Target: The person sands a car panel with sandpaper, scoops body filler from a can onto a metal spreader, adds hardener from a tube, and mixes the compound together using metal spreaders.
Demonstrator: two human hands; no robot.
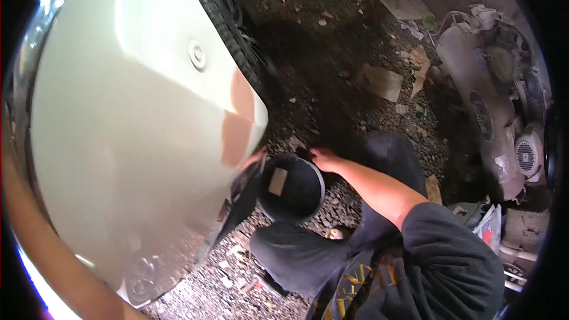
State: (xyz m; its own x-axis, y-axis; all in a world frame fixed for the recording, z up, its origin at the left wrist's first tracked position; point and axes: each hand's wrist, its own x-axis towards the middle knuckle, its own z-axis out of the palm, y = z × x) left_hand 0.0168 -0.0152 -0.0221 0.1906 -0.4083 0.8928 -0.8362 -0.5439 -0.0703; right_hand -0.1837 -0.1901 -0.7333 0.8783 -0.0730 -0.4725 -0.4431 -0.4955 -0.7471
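A bare arm (56,240) curves along the left edge beside the pale car body panel (136,124); my left hand is outside the view. My right hand (323,159) is closed at the upper right rim of a dark round bucket (299,198), its fingertips lost against something dark. Inside the bucket lies a small tan block (277,181). Reddish-brown patches (236,139) mark the panel's corner. A skin-coloured shape (255,158) shows between panel and bucket; whether it is a hand or a reflection is unclear.
A tyre (228,18) stands behind the panel. Gravel (341,204) surrounds my bent legs (299,255). Flattened cardboard (382,82) lies farther off, near a post base (400,3). Dusty vehicle parts (474,106) and a white slatted unit (528,155) line the right side.
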